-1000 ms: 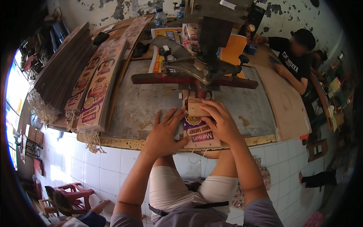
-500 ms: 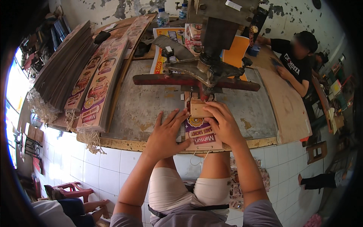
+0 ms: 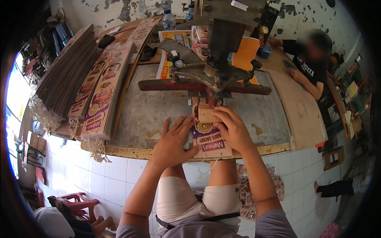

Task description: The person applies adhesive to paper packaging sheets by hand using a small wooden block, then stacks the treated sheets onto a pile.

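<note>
A printed cardboard strip [image 3: 210, 138] in pink and purple lies on the metal work surface, its far part under the press, a thin string loop at its near end. Across it sits a small wooden block [image 3: 208, 115]. My right hand [image 3: 235, 133] curls its fingers over the block's right side and grips it. Spread wide, my left hand [image 3: 171, 143] rests palm down on the left, its index fingertip at the block's left edge and its thumb on the strip. Right above stands a metal press [image 3: 216, 75] with a long red crossbar [image 3: 170, 85].
Stacked printed strips [image 3: 106, 95] with white strings lie at the left, beside a taller stack [image 3: 65, 75]. Water bottles [image 3: 168, 20] and colourful printed sheets [image 3: 243, 59] are at the back. A co-worker [image 3: 311, 65] sits at the right; another person's legs [image 3: 101, 226] show lower left.
Both hands, the block and the strip hold the same places relative to each other. The whole view has shifted slightly. The co-worker's head has moved a little.
</note>
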`<state>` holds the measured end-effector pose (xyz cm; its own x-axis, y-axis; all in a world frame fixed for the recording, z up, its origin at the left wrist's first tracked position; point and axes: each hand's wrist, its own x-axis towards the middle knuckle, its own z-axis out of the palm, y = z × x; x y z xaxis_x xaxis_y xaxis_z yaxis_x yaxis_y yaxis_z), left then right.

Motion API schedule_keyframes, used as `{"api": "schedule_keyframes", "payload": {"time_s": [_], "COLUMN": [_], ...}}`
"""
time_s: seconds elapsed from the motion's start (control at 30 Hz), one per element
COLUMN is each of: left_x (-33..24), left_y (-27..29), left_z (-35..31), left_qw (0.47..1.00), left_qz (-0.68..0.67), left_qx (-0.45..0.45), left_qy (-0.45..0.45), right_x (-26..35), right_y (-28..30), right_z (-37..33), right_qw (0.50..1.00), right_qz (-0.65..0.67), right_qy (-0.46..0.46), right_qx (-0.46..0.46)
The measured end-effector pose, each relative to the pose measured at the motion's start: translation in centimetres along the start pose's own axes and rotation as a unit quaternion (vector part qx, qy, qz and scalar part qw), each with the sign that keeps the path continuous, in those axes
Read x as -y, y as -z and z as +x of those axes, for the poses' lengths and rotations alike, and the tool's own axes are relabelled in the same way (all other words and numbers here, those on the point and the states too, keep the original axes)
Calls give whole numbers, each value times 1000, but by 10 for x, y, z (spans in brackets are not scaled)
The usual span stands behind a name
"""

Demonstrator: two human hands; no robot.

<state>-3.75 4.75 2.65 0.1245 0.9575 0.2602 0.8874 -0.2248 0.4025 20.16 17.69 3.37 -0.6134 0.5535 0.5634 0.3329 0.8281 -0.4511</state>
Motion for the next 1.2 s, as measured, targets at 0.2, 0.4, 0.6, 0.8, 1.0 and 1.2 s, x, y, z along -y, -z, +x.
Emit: {"api": "schedule_keyframes", "payload": {"time_s": [0.2, 0.4, 0.6, 0.8, 1.0, 1.2], "left_x": [-2, -2, -3, -4, 25, 68], "left_y": [2, -1, -2, -19, -80, -157], "left_z": [0, -2, -28, -90, -141, -146], "left_qw": [1000, 999, 997, 990, 968, 938], "left_qz": [-1, 16, -3, 50, 126, 170], "left_qx": [-3, -21, -72, -130, -211, -303], "left_qy": [-6, -18, 21, 36, 50, 19], "right_x": [1, 2, 32, 55, -77, -271], "right_y": [0, 0, 20, 87, 179, 247], "right_z": [-2, -5, -49, -115, -135, -125], "right_qw": [1000, 1000, 999, 999, 973, 942], "right_qz": [-3, -15, -24, 26, -92, -212], "right_qy": [-2, 11, 34, -29, -193, -219], "right_qx": [-12, -21, 25, 14, -90, -143]}}
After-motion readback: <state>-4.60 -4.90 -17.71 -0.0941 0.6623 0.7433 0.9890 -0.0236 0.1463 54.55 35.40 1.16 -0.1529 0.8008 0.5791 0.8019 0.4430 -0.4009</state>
